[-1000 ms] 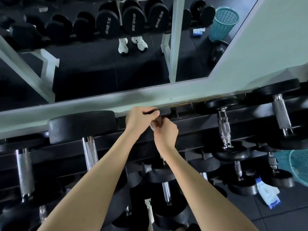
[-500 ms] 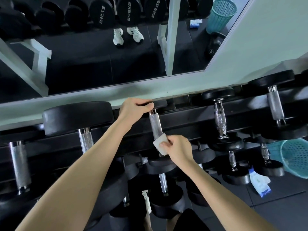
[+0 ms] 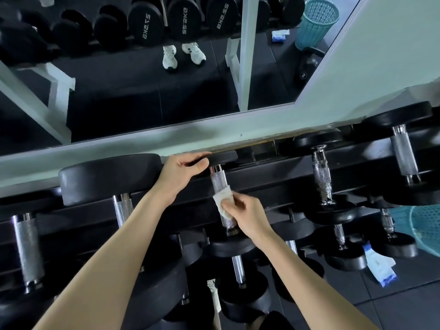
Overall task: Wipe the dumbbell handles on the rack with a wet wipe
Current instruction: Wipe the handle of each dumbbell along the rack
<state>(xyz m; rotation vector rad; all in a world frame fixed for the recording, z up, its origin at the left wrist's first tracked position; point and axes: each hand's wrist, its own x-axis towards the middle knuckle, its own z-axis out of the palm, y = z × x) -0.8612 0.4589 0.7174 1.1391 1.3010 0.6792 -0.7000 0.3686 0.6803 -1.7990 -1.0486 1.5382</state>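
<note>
Centrally, the left hand (image 3: 182, 171) gripped a matte black dumbbell head (image 3: 222, 157) while the right hand (image 3: 245, 214) pinched a crumpled white wipe (image 3: 222, 203) against the knurled steel handle (image 3: 219, 182), beside neighbouring dumbbells (image 3: 321, 177).

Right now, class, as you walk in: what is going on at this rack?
A person is cleaning a dumbbell on the rack. The left hand grips its far black end, while the right hand pinches a white wipe against the middle of the metal handle. A wipe packet lies on the floor to the right.
</note>
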